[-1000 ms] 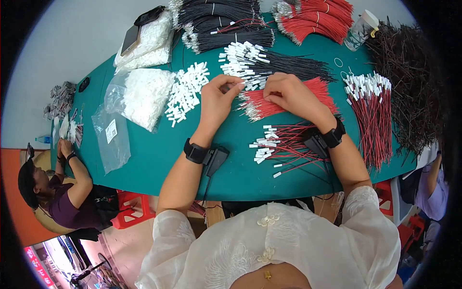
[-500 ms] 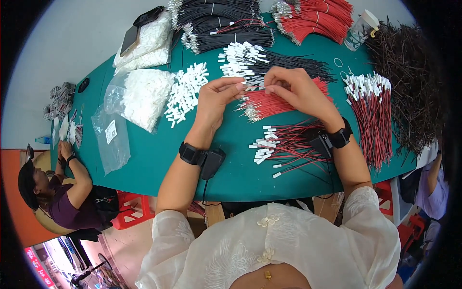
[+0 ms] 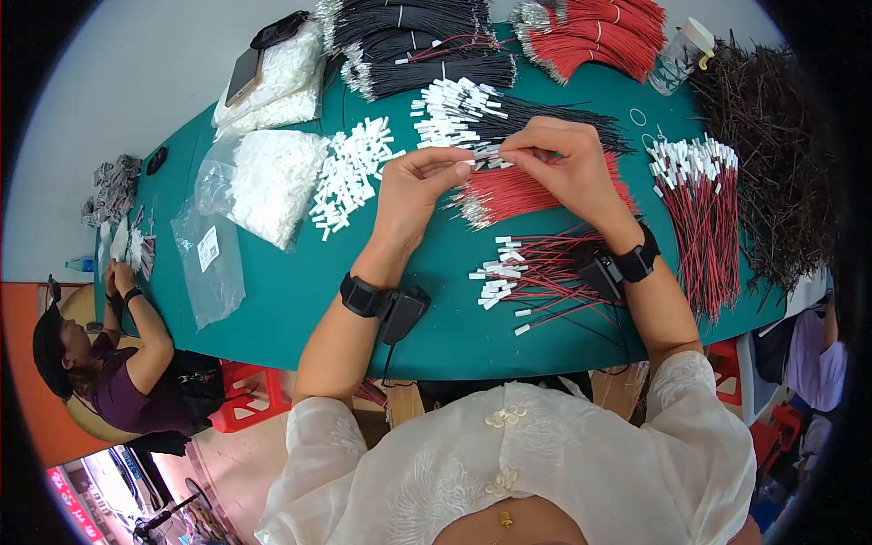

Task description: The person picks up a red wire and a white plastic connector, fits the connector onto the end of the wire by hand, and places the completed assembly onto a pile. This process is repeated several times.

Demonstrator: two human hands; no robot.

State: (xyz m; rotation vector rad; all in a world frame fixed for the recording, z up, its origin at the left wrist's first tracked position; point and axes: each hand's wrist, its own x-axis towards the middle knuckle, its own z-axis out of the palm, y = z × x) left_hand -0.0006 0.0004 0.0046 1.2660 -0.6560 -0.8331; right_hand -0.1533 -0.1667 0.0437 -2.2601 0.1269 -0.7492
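Over the middle of the table, my left hand (image 3: pixel 411 193) pinches a small white connector (image 3: pixel 471 163) between thumb and forefinger. Facing it, my right hand (image 3: pixel 570 168) is closed in a pinch on what looks like a thin wire, mostly hidden by the fingers. Below the hands lies a pile of red wires (image 3: pixel 518 195) with bare metal ends at the left. Just behind are black wires (image 3: pixel 563 123) with white connectors on their left ends. Loose white connectors (image 3: pixel 350 173) are scattered left of my left hand. Nearer me lie red and black wires (image 3: pixel 545 272) with white connectors on.
Bags of white connectors (image 3: pixel 277 182) lie at the left, a clear plastic bag (image 3: pixel 209 263) beside them. Black bundles (image 3: pixel 427 77) and red bundles (image 3: pixel 595 41) lie at the back, near a cup (image 3: pixel 681 59). Finished-looking wires (image 3: pixel 695 227) and a dark heap (image 3: pixel 772 163) fill the right. Another person (image 3: pixel 109 363) sits left.
Both hands have shifted slightly right, still pinching close together. The right hand's fingers have tilted a little and its wrist moved slightly.
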